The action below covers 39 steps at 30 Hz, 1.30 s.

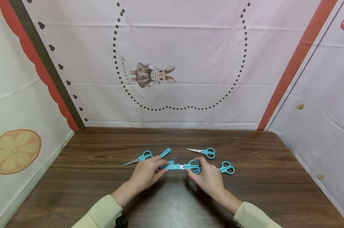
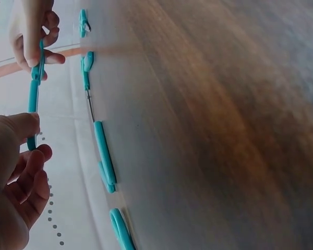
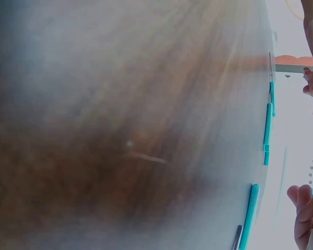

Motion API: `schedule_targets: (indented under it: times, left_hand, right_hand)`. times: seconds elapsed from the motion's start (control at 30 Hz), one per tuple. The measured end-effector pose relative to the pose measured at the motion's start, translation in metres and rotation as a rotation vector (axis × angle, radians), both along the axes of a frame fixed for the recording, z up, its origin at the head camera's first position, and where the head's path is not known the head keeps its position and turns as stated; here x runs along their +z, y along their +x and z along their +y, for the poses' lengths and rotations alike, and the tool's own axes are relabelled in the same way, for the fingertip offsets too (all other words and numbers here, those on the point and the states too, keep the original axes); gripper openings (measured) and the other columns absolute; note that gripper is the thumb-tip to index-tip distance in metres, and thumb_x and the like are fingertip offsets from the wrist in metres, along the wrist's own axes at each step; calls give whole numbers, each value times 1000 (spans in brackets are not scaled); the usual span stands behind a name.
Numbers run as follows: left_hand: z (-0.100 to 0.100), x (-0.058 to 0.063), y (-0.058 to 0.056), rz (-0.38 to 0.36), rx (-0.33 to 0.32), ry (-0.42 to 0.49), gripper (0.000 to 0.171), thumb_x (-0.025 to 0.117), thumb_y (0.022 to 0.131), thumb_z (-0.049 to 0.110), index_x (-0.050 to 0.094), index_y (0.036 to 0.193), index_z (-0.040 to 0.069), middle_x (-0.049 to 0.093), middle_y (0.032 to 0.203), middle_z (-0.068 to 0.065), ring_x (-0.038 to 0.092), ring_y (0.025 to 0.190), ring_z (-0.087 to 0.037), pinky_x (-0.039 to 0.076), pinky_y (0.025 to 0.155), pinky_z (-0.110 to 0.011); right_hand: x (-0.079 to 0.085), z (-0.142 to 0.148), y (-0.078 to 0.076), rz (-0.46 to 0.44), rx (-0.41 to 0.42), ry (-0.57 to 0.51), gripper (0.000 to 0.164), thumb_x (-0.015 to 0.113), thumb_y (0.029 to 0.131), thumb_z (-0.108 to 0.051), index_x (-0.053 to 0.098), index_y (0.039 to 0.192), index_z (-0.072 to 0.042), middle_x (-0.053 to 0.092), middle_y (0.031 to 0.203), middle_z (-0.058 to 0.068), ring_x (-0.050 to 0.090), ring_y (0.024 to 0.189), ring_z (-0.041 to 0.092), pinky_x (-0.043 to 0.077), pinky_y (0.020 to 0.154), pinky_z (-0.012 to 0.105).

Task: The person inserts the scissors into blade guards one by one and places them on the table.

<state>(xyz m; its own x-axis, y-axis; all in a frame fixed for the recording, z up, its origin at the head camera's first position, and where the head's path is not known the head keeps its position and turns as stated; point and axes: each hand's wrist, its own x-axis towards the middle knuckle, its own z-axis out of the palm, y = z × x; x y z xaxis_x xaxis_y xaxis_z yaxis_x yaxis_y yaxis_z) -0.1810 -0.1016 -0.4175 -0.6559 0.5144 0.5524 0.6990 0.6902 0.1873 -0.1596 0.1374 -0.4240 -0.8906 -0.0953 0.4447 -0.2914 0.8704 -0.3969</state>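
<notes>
Between my two hands, above the table, is a pair of scissors with light-blue handles whose blades run into a light-blue blade cover. A short stretch of blade shows between cover and handles. My left hand pinches the far end of the cover. My right hand grips the handle loops. In the left wrist view, the cover is stretched between both hands, off the table. Only part of my right hand shows in the right wrist view, at the edge.
Blue-handled scissors lie bare-bladed at left and back right. Another pair lies beside my right hand, which hides its blades. Loose blue blade covers lie behind my left hand, one angled, another partly hidden. The wooden table meets printed cloth walls.
</notes>
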Motion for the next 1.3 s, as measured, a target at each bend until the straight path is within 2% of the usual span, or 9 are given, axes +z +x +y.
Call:
schedule_targets:
  times: [0.63,1.03,1.3]
  left_hand:
    - [4,2,2,-28,47,-17,18,74,77,25,69,94,21,56,75,7,47,56,0,32,45,-14]
    - [6,4,3,-13,51,-8,18,75,77,23,69,94,20,53,73,8,43,53,0,31,45,-14]
    - [7,9,5,0,27,-25,19,75,77,23,70,94,19,56,75,8,45,54,0,32,45,-14]
  right_hand:
    - [-1,-3,-1,-15,-10,5,47,74,73,-40,60,109,-14,34,46,-14,26,34,1,20,35,21]
    - [2,-4,-2,12,-6,-7,47,76,71,-38,61,108,-13,40,50,-14,28,36,-1,23,36,21]
    - [5,-9,-2,-26,4,-7,48,75,73,-39,60,111,-13,37,49,-13,26,34,1,21,34,21]
